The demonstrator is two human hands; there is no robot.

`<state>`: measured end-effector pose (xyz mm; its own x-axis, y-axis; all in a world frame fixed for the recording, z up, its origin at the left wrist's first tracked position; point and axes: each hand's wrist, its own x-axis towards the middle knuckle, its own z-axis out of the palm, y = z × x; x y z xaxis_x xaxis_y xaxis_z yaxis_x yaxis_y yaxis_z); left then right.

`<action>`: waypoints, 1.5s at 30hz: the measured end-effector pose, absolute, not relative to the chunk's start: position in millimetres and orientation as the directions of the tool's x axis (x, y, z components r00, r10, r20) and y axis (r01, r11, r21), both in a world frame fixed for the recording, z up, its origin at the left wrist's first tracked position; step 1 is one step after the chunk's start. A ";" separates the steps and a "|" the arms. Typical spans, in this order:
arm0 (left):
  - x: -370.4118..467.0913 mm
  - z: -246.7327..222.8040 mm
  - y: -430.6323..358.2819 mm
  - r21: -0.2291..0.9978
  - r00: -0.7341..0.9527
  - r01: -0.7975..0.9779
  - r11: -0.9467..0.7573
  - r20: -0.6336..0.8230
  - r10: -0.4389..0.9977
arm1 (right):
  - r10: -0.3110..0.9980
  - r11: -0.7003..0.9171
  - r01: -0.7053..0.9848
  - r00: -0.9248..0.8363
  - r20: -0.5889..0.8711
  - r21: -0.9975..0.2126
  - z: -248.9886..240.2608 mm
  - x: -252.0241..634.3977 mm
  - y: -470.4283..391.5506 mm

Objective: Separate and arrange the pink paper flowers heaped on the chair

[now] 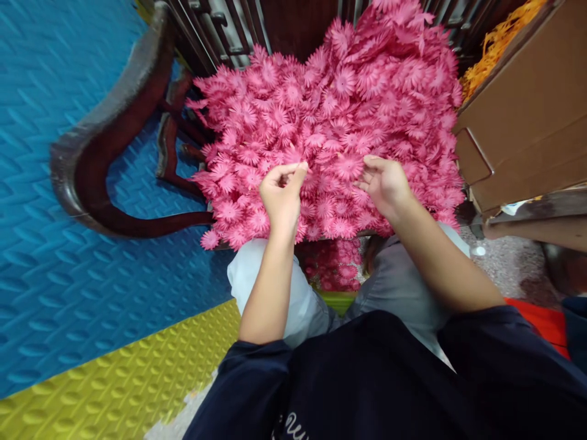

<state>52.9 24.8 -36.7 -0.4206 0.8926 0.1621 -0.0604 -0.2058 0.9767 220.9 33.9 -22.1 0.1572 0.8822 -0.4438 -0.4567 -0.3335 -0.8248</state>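
Observation:
Pink paper-like flowers [293, 91] lie in a deep heap over a dark wooden seat. My left hand [283, 194] is above the front half of the heap, thumb and forefinger pinched together; whatever is between the fingertips is too small to name. To its right, my right hand [387, 184] has its fingers apart, with the palm turned inward. A larger-looking pink flower [347, 167] is just left of its fingertips, and I see no grip on it.
A curved dark wooden armrest [87, 153] stands at the left over blue matting [36, 256]. At the right is a cardboard box [527, 116] with orange strands [498, 46] beside it. My knees are against the seat's front edge. More pink flowers [346, 260] show below it.

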 end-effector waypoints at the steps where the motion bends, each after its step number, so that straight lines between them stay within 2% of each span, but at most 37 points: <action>1: 54.5 -36.8 23.7 0.980 -0.399 -0.059 -0.190 0.151 0.905 | 0.888 -0.347 -0.448 0.127 -0.443 -0.824 -21.7 218.2 32.6; 7: 62.5 -40.0 19.2 0.989 -0.255 -0.079 -0.123 0.099 0.962 | 0.888 -0.445 -0.363 -0.056 -0.457 -0.819 -24.4 201.6 24.0; 12: 65.5 -40.2 18.1 0.994 -0.214 -0.026 -0.104 0.096 0.972 | 0.972 -0.222 -0.210 -0.129 -0.199 -0.952 -29.0 197.8 17.1; 14: 66.1 -39.8 17.6 0.995 -0.204 0.010 -0.099 0.099 0.974 | 0.975 -0.180 -0.165 -0.162 -0.154 -0.970 -29.4 197.6 15.6; 20: 66.2 -41.9 17.0 0.995 -0.142 0.028 -0.094 0.098 0.985 | 0.954 -0.218 -0.180 -0.246 -0.171 -0.959 -27.4 201.2 17.9; 28: 66.3 -43.5 17.1 0.995 -0.034 -0.067 -0.077 0.075 0.997 | 0.958 -0.248 -0.228 -0.200 -0.204 -0.942 -26.4 205.3 19.4; 31: 62.3 -47.6 22.3 0.993 -0.110 -0.107 -0.055 0.043 0.993 | 0.960 -0.245 -0.207 -0.187 -0.207 -0.947 -23.5 205.0 18.6; 34: 46.1 -56.4 33.4 0.994 -0.326 -0.105 -0.034 -0.002 0.945 | 0.958 -0.279 -0.195 -0.120 -0.260 -0.940 -23.0 207.5 20.2; 37: 25.9 -64.2 44.2 0.995 -0.561 -0.076 -0.059 0.006 0.828 | 0.955 -0.293 -0.245 -0.028 -0.296 -0.924 -24.5 212.1 23.9; 40: 23.1 -63.7 44.2 0.993 -0.700 -0.046 -0.110 0.046 0.713 | 0.953 -0.293 -0.272 -0.001 -0.304 -0.917 -25.1 214.2 26.2; 43: 42.4 -55.0 31.9 0.974 -0.640 0.095 -0.207 0.219 0.737 | 0.950 -0.307 -0.250 -0.017 -0.313 -0.918 -25.1 211.9 25.4; 45: 58.6 -47.9 21.9 0.951 -0.451 0.150 -0.271 0.310 0.837 | 0.950 -0.309 -0.239 -0.031 -0.310 -0.921 -25.8 209.6 24.1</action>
<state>58.6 21.9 -47.9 -0.4512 0.8369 0.3099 0.1501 -0.2711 0.9508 209.6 24.1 -25.8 -0.0315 0.9501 -0.3105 -0.2386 -0.3088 -0.9207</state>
